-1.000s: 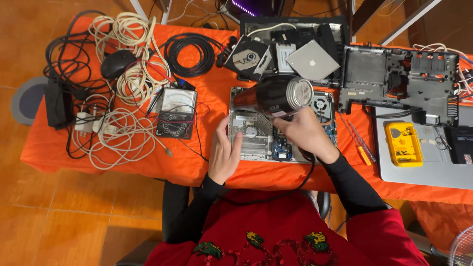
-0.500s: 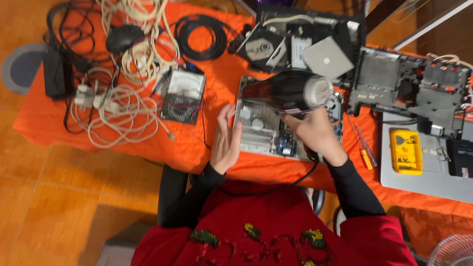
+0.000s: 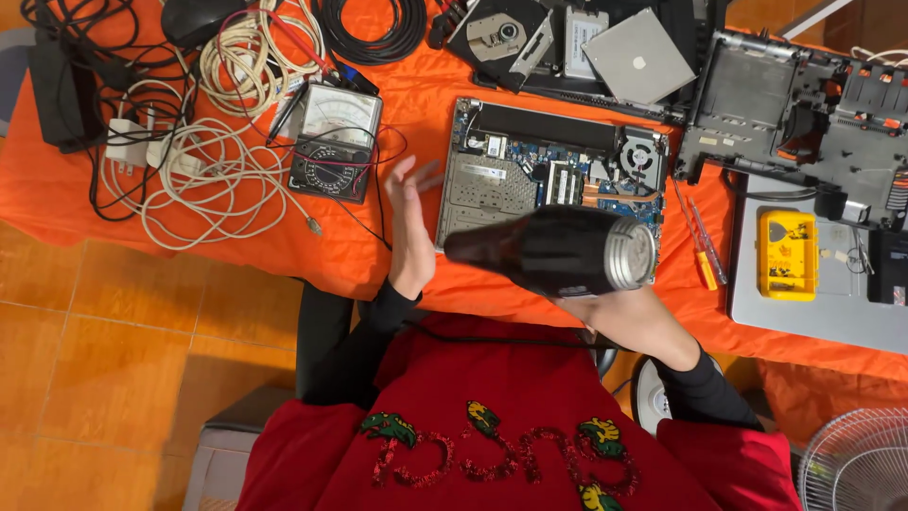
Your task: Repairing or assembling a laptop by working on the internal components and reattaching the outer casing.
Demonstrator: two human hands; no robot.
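A: Where was the black hair dryer [image 3: 553, 251]?

B: The right hand [image 3: 619, 317] gripped it from below, its long axis running nine to three o'clock, metal nozzle toward three. It hovered over the near edge of the opened laptop base [image 3: 549, 180], which lay at twelve o'clock from both hands on the orange tablecloth [image 3: 236, 251].

A: And the left hand [image 3: 409, 227]?

B: Empty, fingers spread wide, raised edge-on just beside the laptop's nine o'clock side; about as near as the right.

A: Anything unclear?

B: The dryer hid the right hand's fingers and part of the board. The left fingertips were blurred.
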